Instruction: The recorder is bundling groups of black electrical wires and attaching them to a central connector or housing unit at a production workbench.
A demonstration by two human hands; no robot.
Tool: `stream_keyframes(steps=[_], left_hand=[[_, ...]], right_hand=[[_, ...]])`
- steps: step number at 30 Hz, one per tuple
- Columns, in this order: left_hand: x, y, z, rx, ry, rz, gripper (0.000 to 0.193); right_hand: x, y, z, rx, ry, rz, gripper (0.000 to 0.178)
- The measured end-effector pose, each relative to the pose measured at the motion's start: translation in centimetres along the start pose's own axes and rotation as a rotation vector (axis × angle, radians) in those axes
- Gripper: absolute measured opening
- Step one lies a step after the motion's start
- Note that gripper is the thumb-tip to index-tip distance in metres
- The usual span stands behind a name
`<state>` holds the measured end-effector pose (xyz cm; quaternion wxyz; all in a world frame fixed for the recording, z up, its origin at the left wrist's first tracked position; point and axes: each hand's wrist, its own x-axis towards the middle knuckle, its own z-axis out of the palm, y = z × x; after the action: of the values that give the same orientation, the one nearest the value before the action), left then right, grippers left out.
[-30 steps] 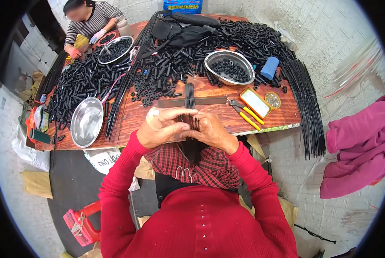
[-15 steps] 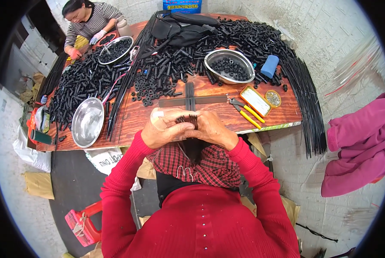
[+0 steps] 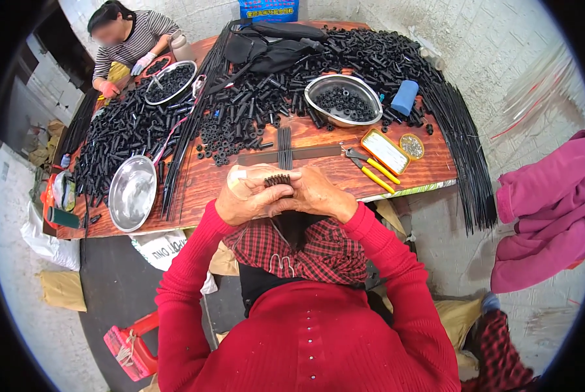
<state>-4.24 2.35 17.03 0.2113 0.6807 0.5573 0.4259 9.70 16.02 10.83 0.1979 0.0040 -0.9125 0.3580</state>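
Close together at the table's near edge, both my hands are closed around a bundle of thin black rods [image 3: 284,147]. My left hand [image 3: 245,196], with a white patch on a finger, has its thumb against a tight row of dark ribbed ends [image 3: 278,180]. From the other side, the fingers of my right hand [image 3: 322,195] press on the same bundle. Beyond my hands the rods run away from me across a flat dark bar [image 3: 256,158] on the table. Their lower part is hidden by my fingers.
Black tubes [image 3: 126,144] pile over the wooden table [image 3: 204,189]. Yellow-handled pliers [image 3: 377,171], an orange-rimmed tray [image 3: 385,150] and a metal bowl [image 3: 344,119] lie right; an oval dish [image 3: 133,194] lies left. A co-worker [image 3: 135,39] sits far left. A plaid-clad leg [image 3: 501,349] shows lower right.
The dark ends, in two separate clusters before, now form one even row between my fingers. My hands remain closed on the bundle. A plaid-clad leg has come into view at the lower right.
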Motion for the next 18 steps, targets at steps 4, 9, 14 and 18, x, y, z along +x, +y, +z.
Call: stream_keyframes(steps=[4,9,14,18], left_hand=[[-0.6,-0.2,0.4,-0.059,0.081,-0.02,0.021],[-0.9,0.1,0.5,-0.074,0.081,-0.111,0.019],[-0.5,-0.1,0.7,0.001,0.069,-0.02,0.022],[-0.6,-0.9,0.8,-0.005,0.069,0.038,0.022]], right_hand=[[-0.1,0.4,0.5,-0.101,-0.041,0.027,0.044],[-0.3,-1.3,-0.8,-0.114,-0.085,0.078,0.045],[-1.0,-1.1,-0.8,-0.083,-0.007,0.033,0.043],[-2.3,0.2,-1.6,-0.114,-0.078,0.054,0.039]])
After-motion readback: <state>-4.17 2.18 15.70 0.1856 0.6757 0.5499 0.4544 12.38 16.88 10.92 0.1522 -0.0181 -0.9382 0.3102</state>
